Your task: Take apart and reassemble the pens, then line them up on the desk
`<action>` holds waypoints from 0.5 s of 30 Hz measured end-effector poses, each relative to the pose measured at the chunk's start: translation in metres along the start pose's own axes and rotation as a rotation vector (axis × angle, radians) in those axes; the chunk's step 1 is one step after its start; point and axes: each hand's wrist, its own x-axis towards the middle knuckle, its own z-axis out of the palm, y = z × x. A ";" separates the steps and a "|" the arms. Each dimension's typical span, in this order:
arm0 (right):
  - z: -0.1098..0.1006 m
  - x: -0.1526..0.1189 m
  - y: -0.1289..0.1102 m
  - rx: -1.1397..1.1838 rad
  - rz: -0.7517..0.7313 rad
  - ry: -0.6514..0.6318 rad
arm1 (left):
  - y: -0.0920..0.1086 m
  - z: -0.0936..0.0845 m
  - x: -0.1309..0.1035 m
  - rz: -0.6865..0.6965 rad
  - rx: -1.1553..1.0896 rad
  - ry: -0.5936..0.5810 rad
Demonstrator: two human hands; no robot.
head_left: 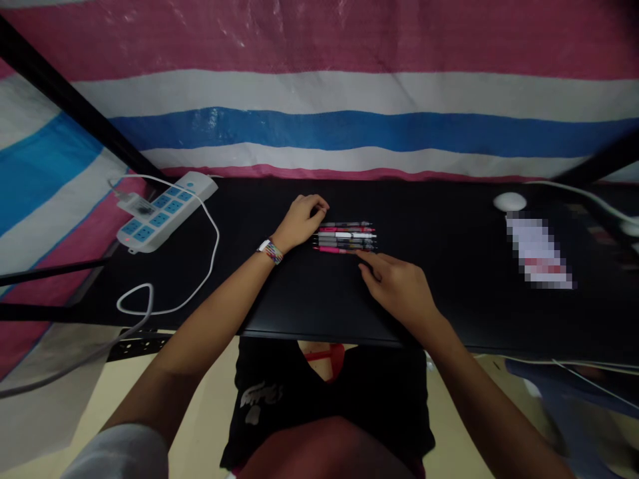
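Several pens lie side by side in a tight stack on the black table (269,299), pointing left and right. Among them are a white pen (349,235) in the middle and a pink-gripped pen (330,249) nearest me. At the stack's upper left end rests my left hand (301,221), thumb and index curled together in a loop; whether anything is between the fingertips is hidden. My right hand (399,283) is at the lower right end, its index finger stretched onto the pink-gripped pen and the thumb apart, gripping nothing.
A white power strip (187,213) with blue sockets sits at the left, a plug and white cable (215,243) running from it. To the right are a white mouse (510,201) and a blurred-out pale item (539,249). Striped sheeting (349,133) hangs behind the table.
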 end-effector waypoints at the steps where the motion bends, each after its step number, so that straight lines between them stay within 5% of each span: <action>1: 0.001 0.000 0.000 0.007 0.001 0.005 | 0.000 0.000 0.000 0.000 0.000 -0.001; 15: -0.002 0.002 -0.005 0.029 -0.082 0.126 | -0.003 0.002 -0.001 0.007 0.007 0.019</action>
